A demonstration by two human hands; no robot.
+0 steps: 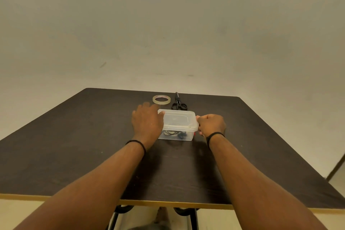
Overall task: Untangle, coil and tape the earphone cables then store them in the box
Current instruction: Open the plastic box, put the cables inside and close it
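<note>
A clear plastic box point(177, 135) with its lid point(178, 119) on sits mid-table. Dark coiled earphone cables point(174, 133) show through its front wall. My left hand point(147, 121) lies against the box's left side, thumb on the lid's left edge. My right hand point(211, 124) grips the lid's right edge with curled fingers. A roll of clear tape point(161, 99) lies flat behind the box, and black scissors point(178, 101) lie to its right.
The dark wooden table point(74, 145) has a yellow front edge and stands against a plain wall. Black metal legs show under the front edge. A small red piece point(194, 133) peeks out at the box's right side.
</note>
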